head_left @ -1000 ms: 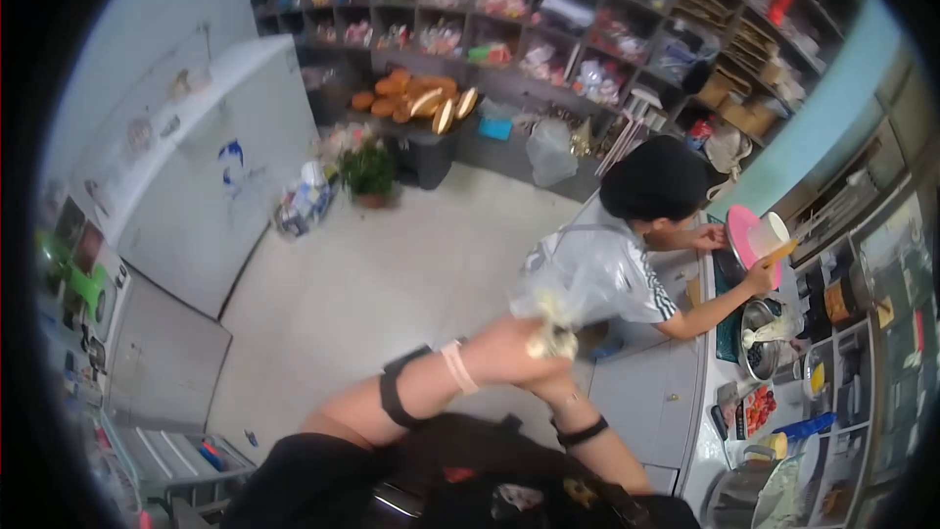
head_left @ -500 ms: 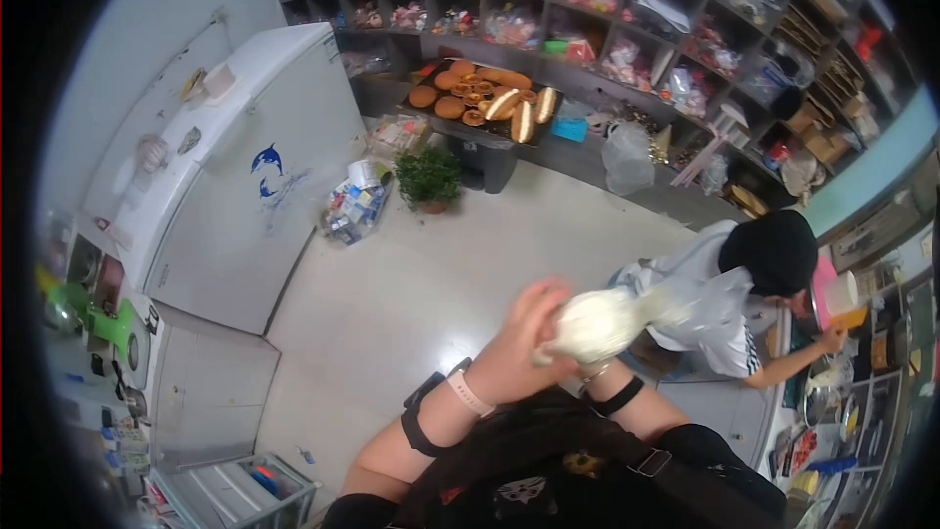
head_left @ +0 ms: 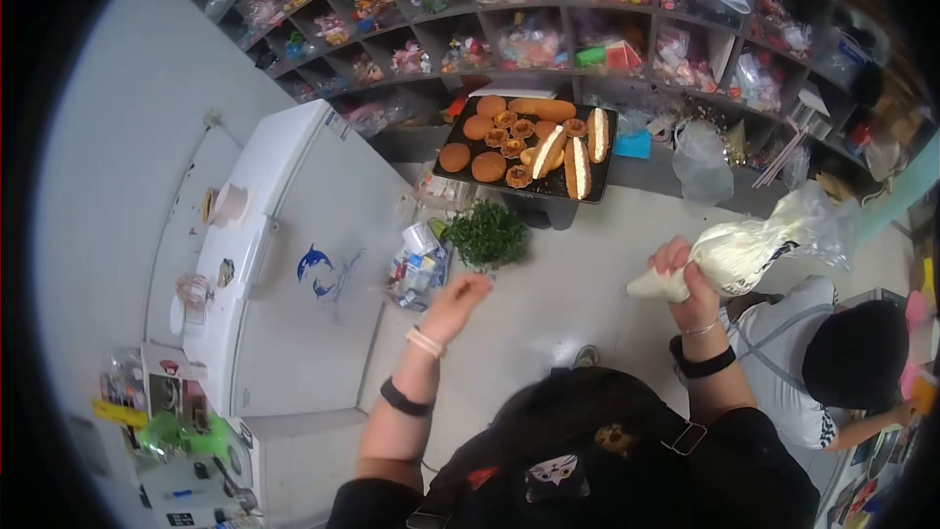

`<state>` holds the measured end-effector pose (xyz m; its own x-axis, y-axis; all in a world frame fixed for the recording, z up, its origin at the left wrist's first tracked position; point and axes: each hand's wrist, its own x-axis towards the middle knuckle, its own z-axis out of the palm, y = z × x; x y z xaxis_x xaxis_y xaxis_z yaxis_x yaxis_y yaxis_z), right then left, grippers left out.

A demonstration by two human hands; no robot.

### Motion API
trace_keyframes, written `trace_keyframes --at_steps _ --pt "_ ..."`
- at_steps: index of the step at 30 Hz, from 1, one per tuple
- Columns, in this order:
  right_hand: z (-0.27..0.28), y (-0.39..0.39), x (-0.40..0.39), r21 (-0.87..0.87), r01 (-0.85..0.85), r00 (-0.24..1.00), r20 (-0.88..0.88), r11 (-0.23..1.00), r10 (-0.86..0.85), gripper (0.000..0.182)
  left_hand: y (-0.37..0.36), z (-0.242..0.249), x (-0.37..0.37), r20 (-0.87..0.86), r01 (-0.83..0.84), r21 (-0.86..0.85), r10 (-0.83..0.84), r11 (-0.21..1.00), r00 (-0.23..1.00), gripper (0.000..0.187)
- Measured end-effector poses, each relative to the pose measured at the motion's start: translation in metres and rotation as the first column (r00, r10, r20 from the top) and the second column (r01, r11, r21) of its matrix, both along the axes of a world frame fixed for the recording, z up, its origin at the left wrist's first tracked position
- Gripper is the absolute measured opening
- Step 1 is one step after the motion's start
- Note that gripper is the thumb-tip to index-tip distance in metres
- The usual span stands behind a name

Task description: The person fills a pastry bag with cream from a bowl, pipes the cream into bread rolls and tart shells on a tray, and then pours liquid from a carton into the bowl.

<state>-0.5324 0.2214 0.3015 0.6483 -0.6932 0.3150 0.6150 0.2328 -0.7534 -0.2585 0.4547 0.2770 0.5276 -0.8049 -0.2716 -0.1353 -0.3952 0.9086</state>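
Note:
My right hand (head_left: 688, 284) is wrapped round a piping bag (head_left: 736, 253) filled with pale cream. The bag's tip points left and its clear, loose end trails to the right. Held out over the floor near the big white freezer, my left hand (head_left: 458, 306) has nothing in it, its fingers loosely bent. Ahead of both hands is a black baking tray (head_left: 556, 178) with round buns (head_left: 489, 168), small tarts (head_left: 518, 176) and a long bun (head_left: 541, 110). Several split buns (head_left: 578, 169) on its right side show white cream.
A potted plant (head_left: 486, 235) and a bag of packages (head_left: 415, 274) stand before the tray. The white freezer (head_left: 323, 274) is at left. A person in a black cap (head_left: 857, 353) works at the right counter. Cubby shelves (head_left: 470, 15) line the back.
My hands have come apart: the left has moved left, off the piping bag, and the right has carried the bag up and to the right. The view has moved nearer to the tray.

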Motion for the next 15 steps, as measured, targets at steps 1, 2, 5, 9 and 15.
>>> trace_keyframes --at_steps 1,2,5,9,15 --pt "0.004 -0.011 0.009 -0.008 0.037 0.999 -0.021 0.999 -0.038 0.031 -0.012 -0.007 0.027 -0.057 -0.014 -0.004 0.014 1.0 0.998 0.025" --pt "0.006 -0.021 0.018 -0.021 0.052 0.999 -0.012 0.998 -0.052 0.03 -0.027 -0.012 0.051 -0.113 -0.031 -0.016 0.029 0.999 0.993 0.027" --pt "0.004 -0.052 0.042 -0.045 0.081 0.996 -0.02 0.996 -0.082 0.029 -0.067 -0.028 0.105 -0.136 -0.039 0.076 0.049 0.996 0.99 0.027" --pt "-0.018 -0.09 0.071 -0.037 0.171 0.978 -0.112 0.985 -0.174 0.029 -0.147 -0.069 0.193 -0.015 0.037 0.083 -0.036 0.996 0.999 0.023" --pt "-0.038 -0.126 0.127 0.023 0.398 0.876 -0.308 0.917 -0.372 0.031 -0.343 -0.146 0.351 0.355 0.296 0.059 -0.297 0.953 0.886 0.036"
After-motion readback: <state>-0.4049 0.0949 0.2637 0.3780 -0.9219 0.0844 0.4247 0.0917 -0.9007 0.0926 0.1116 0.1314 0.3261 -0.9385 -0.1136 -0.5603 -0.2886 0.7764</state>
